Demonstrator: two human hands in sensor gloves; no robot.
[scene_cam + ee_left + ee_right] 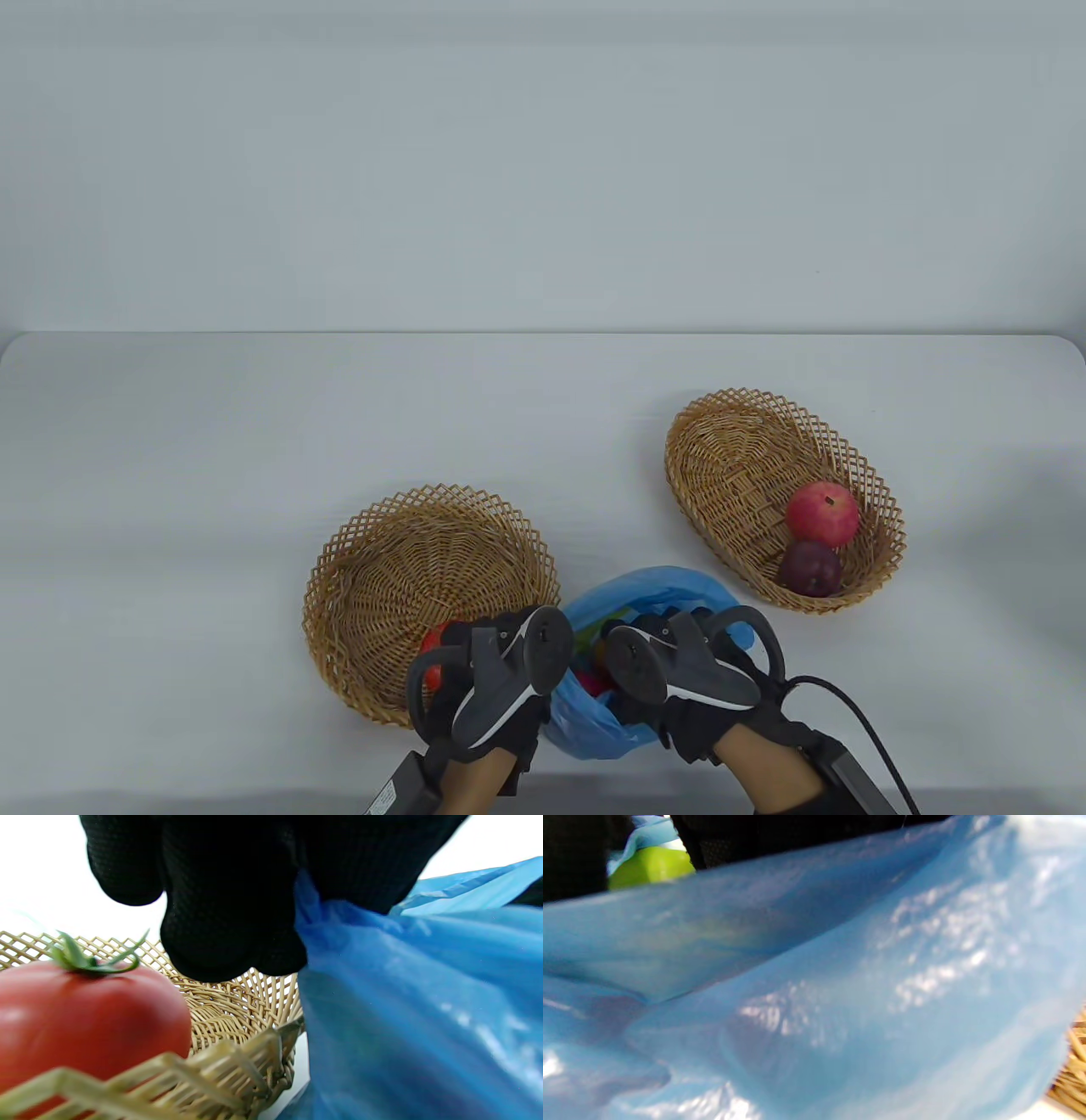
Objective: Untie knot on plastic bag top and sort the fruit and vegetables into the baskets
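Now the crinkly blue plastic bag (pixel 594 730) sits open at the table's near edge, between the round wicker basket (pixel 399 560) holding a red tomato (pixel 85 1018) and the oval wicker basket (pixel 738 458) holding a red apple (pixel 821 512) and dark plum (pixel 810 569). Left hand (pixel 496 679) pinches the bag's rim; right hand (pixel 687 671) reaches into the mouth, its grip hidden, so I cannot tell. Risk: if that thin rim slips, the bag sags shut over the green fruit (pixel 651 866).
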